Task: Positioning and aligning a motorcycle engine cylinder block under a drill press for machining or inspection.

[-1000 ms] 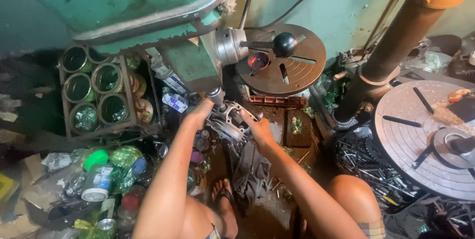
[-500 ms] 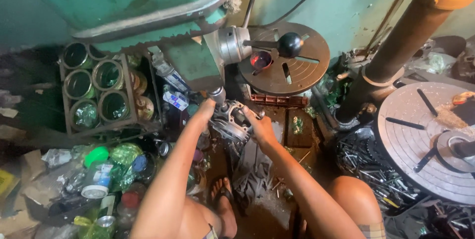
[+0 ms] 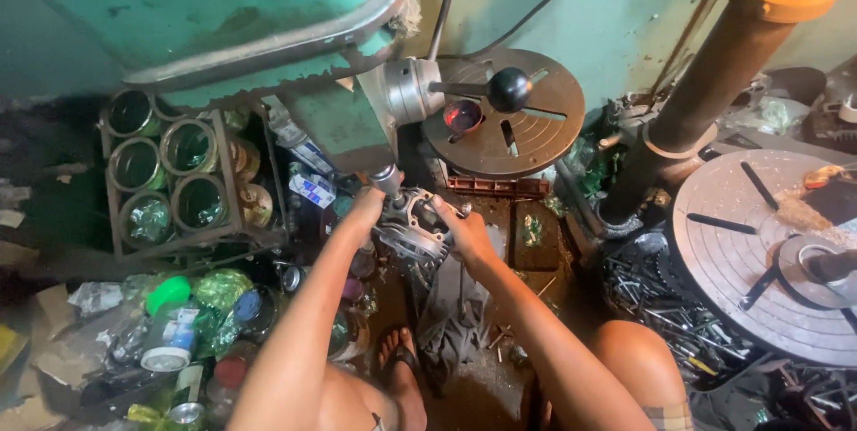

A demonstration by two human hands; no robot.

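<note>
Cluttered workshop floor: your 2 hands, left hand (image 3: 366, 210) at 9 o'clock and right hand (image 3: 461, 228) at 3, clamp the metal casting (image 3: 412, 221) directly beneath the drill chuck (image 3: 387, 178).

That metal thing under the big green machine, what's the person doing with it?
A person holds a grey metal part with both bare hands, right under the chuck of a green drill press. The left hand has a grip on one side, the right hand on the other. Cans in a rack sit to the left, and round slotted metal tables stand behind and to the right.
</note>
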